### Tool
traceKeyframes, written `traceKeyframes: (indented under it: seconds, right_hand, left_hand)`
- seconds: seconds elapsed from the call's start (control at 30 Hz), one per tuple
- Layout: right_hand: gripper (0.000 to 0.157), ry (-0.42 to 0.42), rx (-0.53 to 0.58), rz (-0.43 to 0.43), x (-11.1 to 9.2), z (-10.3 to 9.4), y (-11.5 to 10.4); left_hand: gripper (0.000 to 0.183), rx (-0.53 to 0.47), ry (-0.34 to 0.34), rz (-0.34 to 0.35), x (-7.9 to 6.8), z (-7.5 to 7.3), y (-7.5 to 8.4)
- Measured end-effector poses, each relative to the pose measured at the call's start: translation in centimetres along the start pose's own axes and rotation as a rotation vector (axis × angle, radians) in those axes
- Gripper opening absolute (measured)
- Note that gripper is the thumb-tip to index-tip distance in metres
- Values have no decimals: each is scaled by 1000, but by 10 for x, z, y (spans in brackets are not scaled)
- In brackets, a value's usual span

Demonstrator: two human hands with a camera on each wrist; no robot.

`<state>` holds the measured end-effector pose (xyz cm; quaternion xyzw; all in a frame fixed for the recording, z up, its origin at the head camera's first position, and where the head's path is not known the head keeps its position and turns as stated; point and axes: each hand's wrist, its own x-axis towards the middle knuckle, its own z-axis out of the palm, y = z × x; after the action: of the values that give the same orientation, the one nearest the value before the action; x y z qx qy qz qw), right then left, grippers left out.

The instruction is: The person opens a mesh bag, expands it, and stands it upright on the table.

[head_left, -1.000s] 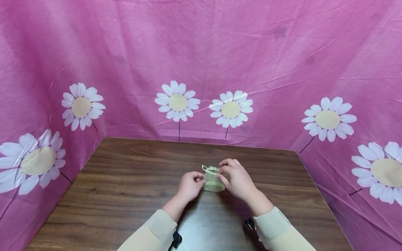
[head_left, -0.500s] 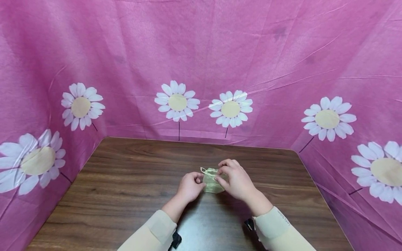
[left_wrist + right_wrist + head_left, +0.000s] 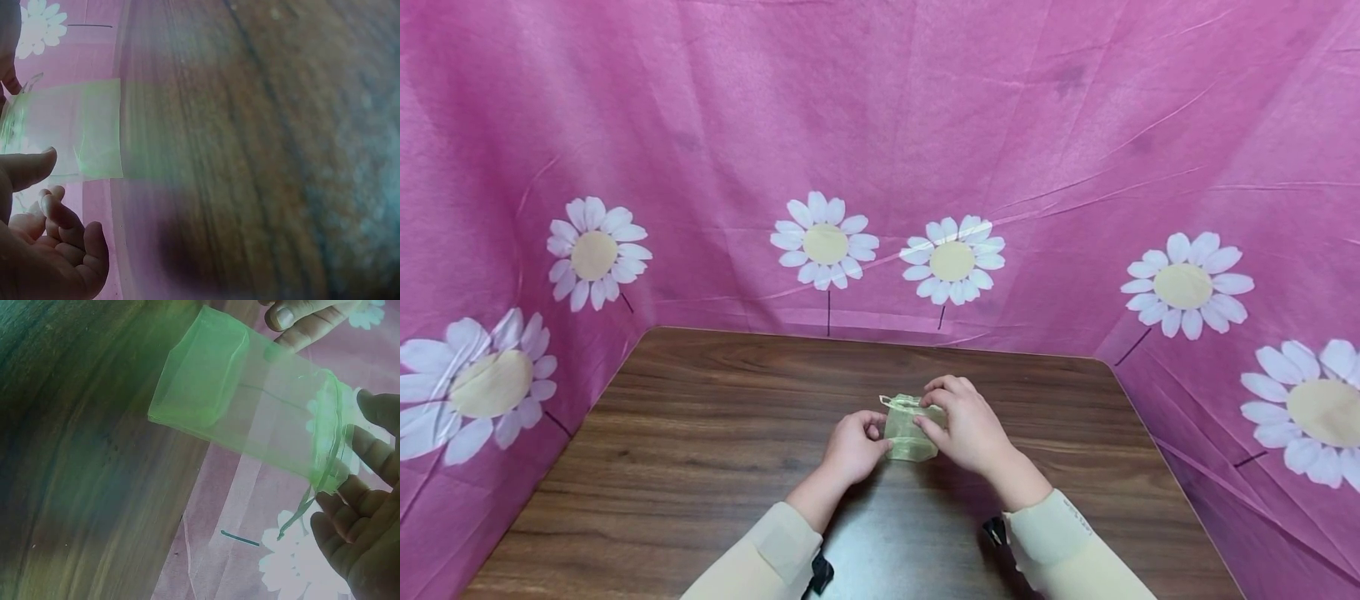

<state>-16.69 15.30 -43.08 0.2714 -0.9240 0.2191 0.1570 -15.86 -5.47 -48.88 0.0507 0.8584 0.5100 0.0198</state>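
A sheer light-green drawstring pouch (image 3: 908, 433) is held up between both hands, over the table. My left hand (image 3: 852, 448) pinches its left side between thumb and fingers. My right hand (image 3: 968, 427) is at the pouch's right side near the mouth, thumb and fingers bent at the gathered edge. In the right wrist view the pouch (image 3: 262, 403) hangs sideways, with its drawstring (image 3: 338, 447) running through the gathered end by the right fingers. A darker green band fills its bottom part; whether anything lies inside cannot be told.
Beneath the hands is a brown wood-grain table (image 3: 715, 417). A pink cloth with white daisies (image 3: 880, 108) hangs round its back and sides. Dark straps or wrist cameras (image 3: 822, 573) sit under the cream sleeves (image 3: 760, 554).
The pouch's upper part sagged a little, then rose and flattened out, showing more of its front. The right fingers shifted slightly at its mouth. The left hand barely moved.
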Motion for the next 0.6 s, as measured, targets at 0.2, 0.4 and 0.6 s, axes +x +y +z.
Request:
traceKeyframes:
  seconds: [0.2, 0.4, 0.6]
  right_hand:
    - [23, -14, -19, 36, 1, 1, 1]
    - [21, -14, -29, 44, 3, 3, 3]
    - [9, -3, 20, 47, 3, -4, 2]
  left_hand:
    - [32, 6, -1, -15, 0, -1, 0]
    - [33, 13, -4, -35, -1, -3, 1]
    - [28, -5, 8, -49, -3, -3, -5]
